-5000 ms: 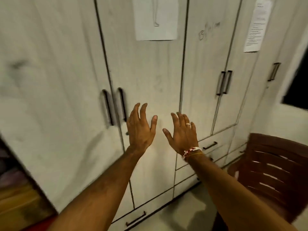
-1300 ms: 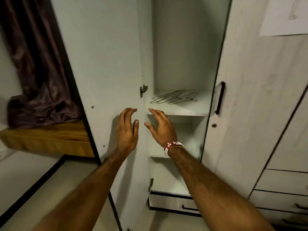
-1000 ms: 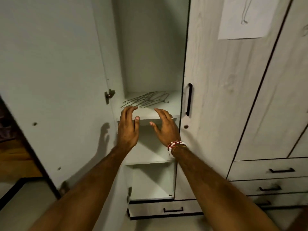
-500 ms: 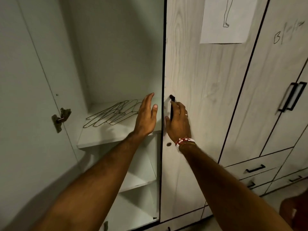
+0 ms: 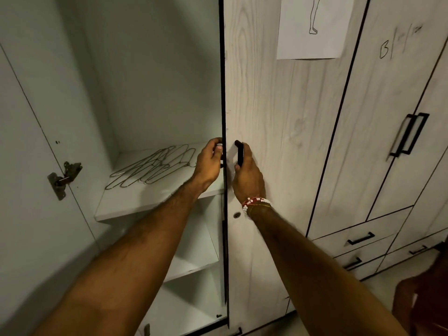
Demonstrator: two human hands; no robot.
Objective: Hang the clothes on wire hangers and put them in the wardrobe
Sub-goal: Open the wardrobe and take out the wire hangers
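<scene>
Fingers of my right hand (image 5: 247,177) are curled round the black handle (image 5: 239,154) of the wardrobe door (image 5: 278,141), centre of frame. Just left of it, my left hand (image 5: 208,163) hooks its fingers round that door's dark edge. The wire hangers (image 5: 155,166) lie in a loose pile on the shelf (image 5: 135,202) inside the open compartment, left of centre, just beside my left hand.

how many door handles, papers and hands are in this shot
door handles: 3
papers: 1
hands: 2, left hand gripping the door edge, right hand gripping a door handle
total: 6
</scene>
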